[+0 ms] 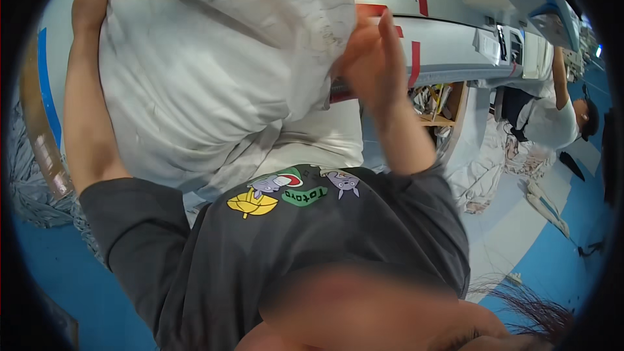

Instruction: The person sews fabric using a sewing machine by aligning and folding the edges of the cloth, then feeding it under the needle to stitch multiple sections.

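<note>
A large piece of white fabric [214,58] spreads in front of me, smooth at the top and bunched into folds toward my body. At its upper left edge, my left hand [94,0] is closed on the fabric, with its fingertips partly hidden. My right hand [377,58] is at the fabric's right edge. It is blurred by motion, but its fingers look stretched upward and apart; whether it touches the fabric I cannot tell.
A pale machine [461,39] with red tape strips runs off to the right. Below it is a wooden shelf [448,104] with small items. Another person [556,117] works at the far right beside heaped white cloth [494,169]. Grey fabric [39,175] lies piled at left.
</note>
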Available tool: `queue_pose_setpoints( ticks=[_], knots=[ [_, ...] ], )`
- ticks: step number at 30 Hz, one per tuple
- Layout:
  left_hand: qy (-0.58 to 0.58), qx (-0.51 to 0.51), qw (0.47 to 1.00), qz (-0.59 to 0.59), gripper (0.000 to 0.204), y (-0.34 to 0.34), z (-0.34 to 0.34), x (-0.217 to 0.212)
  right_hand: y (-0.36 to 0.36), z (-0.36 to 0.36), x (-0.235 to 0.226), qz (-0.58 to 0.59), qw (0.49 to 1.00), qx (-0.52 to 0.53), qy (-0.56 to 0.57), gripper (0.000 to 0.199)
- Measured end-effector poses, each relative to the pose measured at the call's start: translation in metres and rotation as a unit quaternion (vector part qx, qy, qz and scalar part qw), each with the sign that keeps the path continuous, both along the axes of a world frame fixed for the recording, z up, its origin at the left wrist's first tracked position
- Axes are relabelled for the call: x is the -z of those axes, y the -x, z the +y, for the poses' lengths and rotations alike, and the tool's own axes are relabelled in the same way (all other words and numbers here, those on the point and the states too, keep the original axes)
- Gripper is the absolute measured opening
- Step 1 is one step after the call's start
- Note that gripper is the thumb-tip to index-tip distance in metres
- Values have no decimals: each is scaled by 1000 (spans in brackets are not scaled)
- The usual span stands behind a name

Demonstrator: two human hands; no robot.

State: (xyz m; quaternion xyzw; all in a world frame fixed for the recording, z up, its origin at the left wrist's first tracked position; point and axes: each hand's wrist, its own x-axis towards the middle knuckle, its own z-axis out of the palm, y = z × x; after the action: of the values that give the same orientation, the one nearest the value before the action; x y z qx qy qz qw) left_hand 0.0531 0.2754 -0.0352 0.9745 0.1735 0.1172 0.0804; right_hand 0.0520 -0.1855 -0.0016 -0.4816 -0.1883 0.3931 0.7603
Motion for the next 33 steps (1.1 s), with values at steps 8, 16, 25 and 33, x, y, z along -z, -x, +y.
queue_pose_setpoints(
  ticks=[8,16,25,33],
  knots=[
    [-95,-25,993,68,43,-1,8,1,78,-10,-15,24,923,-355,149,46],
    [145,166,975,17,58,136,-139,-5,175,-66,56,140,969,-150,137,37],
    [74,288,949,-103,8,186,-339,-44,210,-88,93,62,967,-153,195,55],
    [69,207,976,29,21,192,-380,-13,198,-97,89,-124,915,-253,288,59]
  ],
)
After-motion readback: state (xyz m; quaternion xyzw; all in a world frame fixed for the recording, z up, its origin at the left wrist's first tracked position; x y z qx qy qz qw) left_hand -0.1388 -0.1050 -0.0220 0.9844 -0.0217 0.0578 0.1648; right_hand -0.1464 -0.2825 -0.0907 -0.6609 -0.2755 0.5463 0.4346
